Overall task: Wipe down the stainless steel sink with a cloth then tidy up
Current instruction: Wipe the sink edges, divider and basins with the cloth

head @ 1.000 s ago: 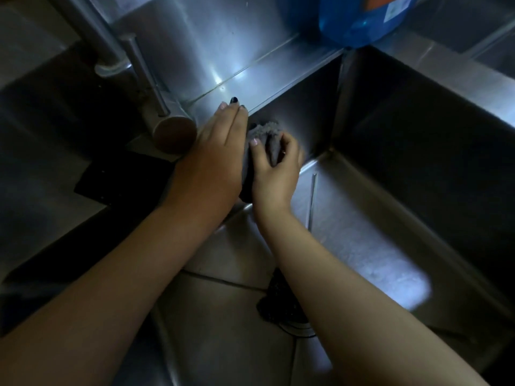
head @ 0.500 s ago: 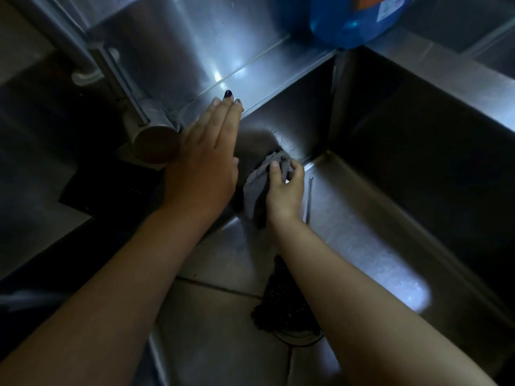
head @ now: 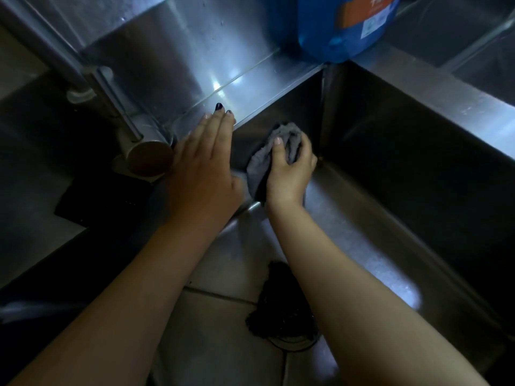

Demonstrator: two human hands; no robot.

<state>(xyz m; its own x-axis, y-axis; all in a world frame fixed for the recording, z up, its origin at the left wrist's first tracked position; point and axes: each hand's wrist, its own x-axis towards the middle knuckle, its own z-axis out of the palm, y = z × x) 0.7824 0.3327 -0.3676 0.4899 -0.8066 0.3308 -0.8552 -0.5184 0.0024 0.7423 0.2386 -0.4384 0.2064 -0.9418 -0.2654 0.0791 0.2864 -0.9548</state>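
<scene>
- Stainless steel surfaces fill the view: a deep sink (head: 418,151) with a flat rear ledge (head: 250,87) and a steel backsplash behind it. Lighting is dim.
- Left hand (head: 203,174): fingers straight and together, palm down, holding nothing. It lies over the rear-left rim of the basin, with the fingertips reaching onto the ledge.
- Right hand (head: 289,176): inside the basin, fingers and thumb curled round a bunched grey cloth (head: 259,162).
- Cloth position: pressed against the rear wall of the basin, low down, near the rear corner where the back and right walls meet. Part of it hangs out at the left of the hand.
- Faucet (head: 150,160): the round end of the spout sits just beside the left hand, on its left side.
- Blue container (head: 334,29) with an orange label: stands on the ledge at the rear corner of the basin.
- Drain (head: 278,310): on the basin floor, partly hidden by the right forearm and covered by a dark clump.
- Black flat item (head: 89,199): lies on the counter left of the basin, below the faucet; what it is cannot be told.
</scene>
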